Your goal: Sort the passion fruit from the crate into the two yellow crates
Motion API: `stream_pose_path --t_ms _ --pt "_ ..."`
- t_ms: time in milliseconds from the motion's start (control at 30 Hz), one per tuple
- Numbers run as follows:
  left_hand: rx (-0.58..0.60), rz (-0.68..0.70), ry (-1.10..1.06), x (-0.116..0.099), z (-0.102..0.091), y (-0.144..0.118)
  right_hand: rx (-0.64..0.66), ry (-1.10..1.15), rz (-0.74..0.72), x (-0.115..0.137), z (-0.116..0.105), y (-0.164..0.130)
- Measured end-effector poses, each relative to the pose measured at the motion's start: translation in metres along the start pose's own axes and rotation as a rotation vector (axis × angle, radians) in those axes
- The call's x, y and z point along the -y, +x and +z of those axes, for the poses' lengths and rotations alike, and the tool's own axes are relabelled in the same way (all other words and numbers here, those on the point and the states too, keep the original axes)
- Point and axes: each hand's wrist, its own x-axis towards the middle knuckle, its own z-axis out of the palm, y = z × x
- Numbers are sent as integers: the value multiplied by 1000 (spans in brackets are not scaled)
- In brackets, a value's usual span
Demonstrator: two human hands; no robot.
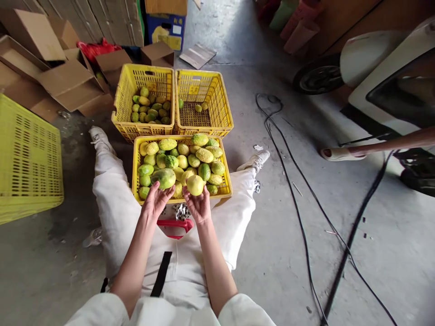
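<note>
A yellow crate [136, 154] heaped with green and yellow round fruits stands between my spread legs. My left hand [155, 200] cups a large green fruit [163, 177] at the crate's near edge. My right hand [199, 204] holds a pale yellow fruit [195, 184] beside it. Beyond it stand two more yellow crates: the left one [123, 97] has a layer of small green fruits, the right one [222, 108] holds only a few.
An upturned yellow crate [29, 158] stands at the left, with cardboard boxes [68, 81] behind it. Black cables [299, 199] trail over the concrete floor at the right. Another person's foot in a sandal [340, 154] and a scooter [374, 63] are at the far right.
</note>
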Motion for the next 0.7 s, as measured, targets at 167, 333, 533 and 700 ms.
stream_pose_path --t_ms 167,333,533,700 --pt "1 -20 11 2 0 -2 -14 27 -14 -3 2 -2" --pt "42 -8 31 3 0 -2 -19 135 84 -2 3 -2" --pt "54 -10 44 0 -3 -1 31 187 72 1 1 -2" --pt "61 -18 32 -1 -2 -1 -14 147 31 -2 -2 1"
